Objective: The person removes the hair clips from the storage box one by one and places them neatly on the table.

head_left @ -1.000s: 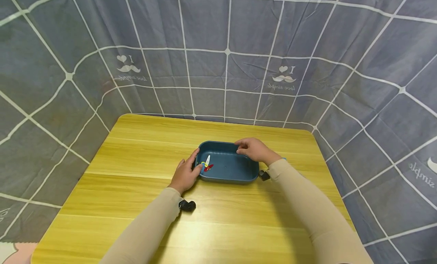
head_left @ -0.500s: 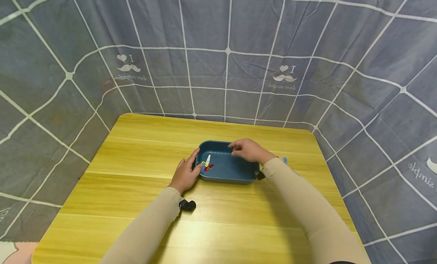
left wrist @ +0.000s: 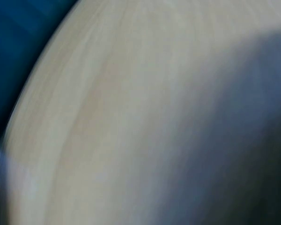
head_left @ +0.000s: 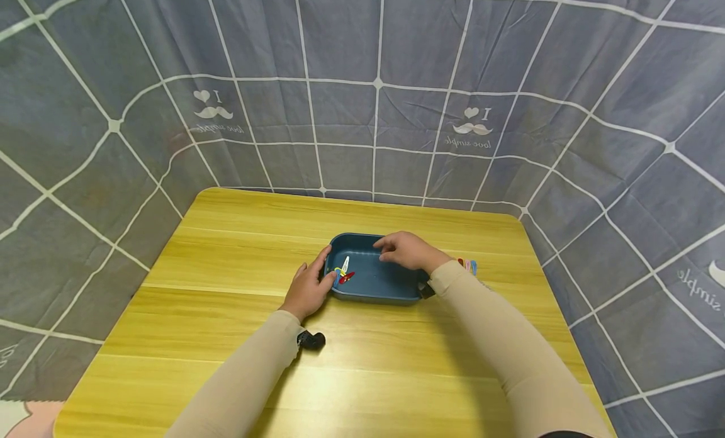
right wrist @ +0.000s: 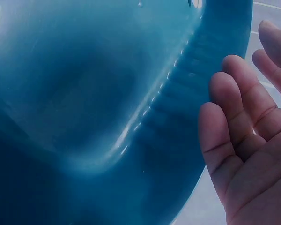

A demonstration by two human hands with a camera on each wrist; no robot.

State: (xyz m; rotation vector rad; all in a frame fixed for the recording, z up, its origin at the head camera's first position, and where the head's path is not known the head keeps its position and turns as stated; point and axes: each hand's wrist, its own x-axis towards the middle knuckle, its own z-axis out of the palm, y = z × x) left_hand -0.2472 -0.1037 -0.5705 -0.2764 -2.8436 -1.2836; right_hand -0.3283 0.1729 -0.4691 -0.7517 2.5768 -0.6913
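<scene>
A dark blue rectangular tray (head_left: 374, 297) stands on the wooden table. My left hand (head_left: 308, 290) holds its left end, fingers along the outer wall and thumb over the rim. Beside that thumb, inside the tray, lie small hair clips: a white one (head_left: 345, 263), a red one (head_left: 347, 278), and yellow and blue bits partly hidden by the thumb. My right hand (head_left: 409, 250) hovers over the tray's far right part, fingers loosely bent. In the right wrist view, that hand (right wrist: 253, 136) shows a bare palm and holds nothing. The left wrist view is blurred and shows no hand.
On the wooden table (head_left: 226, 249), to the right of the tray, several small coloured clips (head_left: 469, 265) lie partly behind the right sleeve. A grey curtain (head_left: 345, 117) with white grid lines surrounds the table. Each wrist carries a black camera (head_left: 310, 341).
My right hand has moved left along the tray's far side. More of the coloured clips on the right show past the sleeve. The left hand and the tray have stayed put.
</scene>
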